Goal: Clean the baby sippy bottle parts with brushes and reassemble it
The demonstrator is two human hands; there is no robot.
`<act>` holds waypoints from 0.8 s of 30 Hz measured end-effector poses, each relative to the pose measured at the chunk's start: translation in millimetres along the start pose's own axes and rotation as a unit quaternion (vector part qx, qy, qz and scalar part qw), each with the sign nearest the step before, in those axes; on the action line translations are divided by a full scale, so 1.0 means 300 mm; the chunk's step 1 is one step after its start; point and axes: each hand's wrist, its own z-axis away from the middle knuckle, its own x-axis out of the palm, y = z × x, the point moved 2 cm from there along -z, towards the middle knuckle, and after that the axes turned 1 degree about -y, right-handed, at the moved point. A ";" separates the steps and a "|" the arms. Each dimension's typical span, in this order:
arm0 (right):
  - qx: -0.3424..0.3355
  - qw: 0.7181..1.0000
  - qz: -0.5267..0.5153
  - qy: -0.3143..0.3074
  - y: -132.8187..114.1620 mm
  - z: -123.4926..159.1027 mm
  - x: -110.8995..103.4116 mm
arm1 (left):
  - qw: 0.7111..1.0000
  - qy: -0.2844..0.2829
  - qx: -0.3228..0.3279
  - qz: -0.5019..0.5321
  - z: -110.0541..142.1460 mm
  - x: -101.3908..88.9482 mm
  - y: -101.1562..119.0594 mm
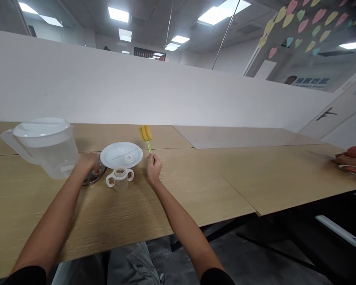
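Note:
My right hand (154, 168) is closed around the green handle of a sponge brush (145, 133), its yellow foam head pointing up and away from me. Reaching down over a shiny round metal dish (91, 180), my left hand (88, 163) has its fingers mostly hidden, so I cannot tell what is in them. Between the hands stands a clear two-handled baby bottle (120, 184) with a white collar and an open top. Just behind it is a white plate (114, 150), carrying a small white ring-shaped piece (128, 159) and a thin straw-like stick.
A large translucent pitcher (55, 156) with a white lid stands left of my left hand. The wooden table (207, 178) runs to the right, where a reddish pile of items (354, 158) sits at its far end. A white wall (154, 95) rises behind the table.

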 end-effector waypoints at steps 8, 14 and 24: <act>0.009 1.000 -0.015 0.002 -0.009 0.000 0.003 | 0.976 -0.053 0.067 -0.199 0.040 -0.040 0.152; 0.008 1.000 -0.009 -0.005 -0.015 0.005 0.002 | 0.971 -0.136 0.195 -0.036 0.064 0.110 0.266; 0.008 1.000 0.016 -0.017 -0.004 0.010 0.012 | 0.949 -0.243 0.185 -0.079 0.023 0.223 0.212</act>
